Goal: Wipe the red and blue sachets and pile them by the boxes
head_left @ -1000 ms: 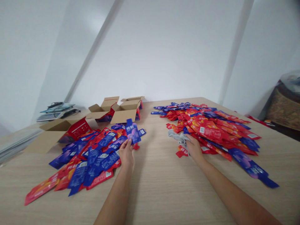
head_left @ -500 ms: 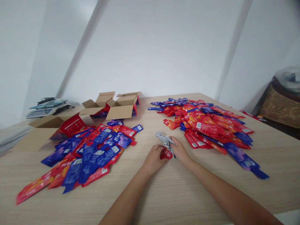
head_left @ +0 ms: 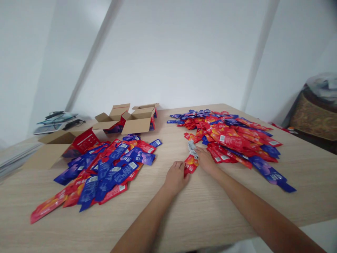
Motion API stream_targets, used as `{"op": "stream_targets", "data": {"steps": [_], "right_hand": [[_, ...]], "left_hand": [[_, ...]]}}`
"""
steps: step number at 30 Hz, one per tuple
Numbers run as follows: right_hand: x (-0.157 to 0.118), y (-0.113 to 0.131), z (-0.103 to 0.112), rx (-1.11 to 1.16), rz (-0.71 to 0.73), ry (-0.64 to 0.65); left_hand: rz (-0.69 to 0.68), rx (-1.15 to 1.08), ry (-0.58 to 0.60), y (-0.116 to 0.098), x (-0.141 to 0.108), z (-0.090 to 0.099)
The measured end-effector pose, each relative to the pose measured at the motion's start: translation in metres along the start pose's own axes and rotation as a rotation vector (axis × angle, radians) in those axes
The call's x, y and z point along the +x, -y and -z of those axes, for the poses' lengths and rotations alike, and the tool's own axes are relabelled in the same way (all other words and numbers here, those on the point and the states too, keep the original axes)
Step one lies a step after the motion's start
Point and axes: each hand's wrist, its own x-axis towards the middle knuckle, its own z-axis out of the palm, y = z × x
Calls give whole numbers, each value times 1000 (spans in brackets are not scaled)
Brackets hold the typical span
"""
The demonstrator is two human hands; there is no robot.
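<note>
Between my hands a red packet with an orange print (head_left: 190,164) lies flat near the tabletop. My left hand (head_left: 176,178) is closed on its left edge, with the thumb at its lower end. In my right hand (head_left: 206,161) is a bunched grey cloth (head_left: 192,147), which touches the top part of that packet; the fingers are partly hidden behind the hand. Close on the right lies a large heap of red and blue packets (head_left: 231,137). A smaller pile of similar packets (head_left: 107,172) is spread out to the left of my hands.
Open cardboard boxes stand behind the left pile: a near one (head_left: 44,154), and others (head_left: 139,124) further back. Flat items with black cables (head_left: 56,121) lie at the far left of the wooden table (head_left: 158,218). A patterned brown object (head_left: 316,114) stands beyond its right edge.
The red packet has come into fuller view, its printed face now showing. My right hand and the cloth have moved slightly away from me and right; the cloth now meets the packet's top.
</note>
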Motion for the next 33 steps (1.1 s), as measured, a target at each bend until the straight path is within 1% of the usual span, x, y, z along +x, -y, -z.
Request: {"op": "stream_targets", "data": {"steps": [3,5,7,9,12,15,19,21,23,24,25,27,29,30,31,33], "right_hand": [[-2,0,-1,-36,-15,-24],[-3,1,-2,-22,-28,-42],[-3,2,-2,34,-24,-55],[-3,4,-3,120,-15,-60],[-3,11,-6,304,-17,-73],[-2,16,-8,567,-50,-113],[-1,14,-5,937,-219,-156],[-1,9,-1,1035,-302,-219],[-1,5,1,1089,-331,-292],[0,3,2,1112,-331,-318],[0,2,2,1131,-329,-338],[0,1,2,1148,-325,-377],[0,1,2,1132,-326,-418],[0,1,2,1123,-325,-437],[-1,1,2,1121,-327,-450],[-2,2,4,1134,-338,-459]], "left_hand": [[-10,28,-32,0,2,-4],[-24,59,-19,0,6,-5],[-32,87,10,1,10,-6],[-15,87,8,3,12,-6],[43,34,-59,3,12,-7],[79,-20,-67,1,10,-11],[145,-103,-71,3,11,-14],[213,-172,-110,7,12,-13],[259,-225,-174,11,12,-9],[252,-237,-212,12,12,-6],[218,-241,-246,13,11,-2],[88,-246,-281,11,10,5],[-36,-274,-251,7,8,11],[-66,-298,-227,6,8,13],[-73,-325,-207,5,7,14],[-32,-370,-172,4,6,15]]}}
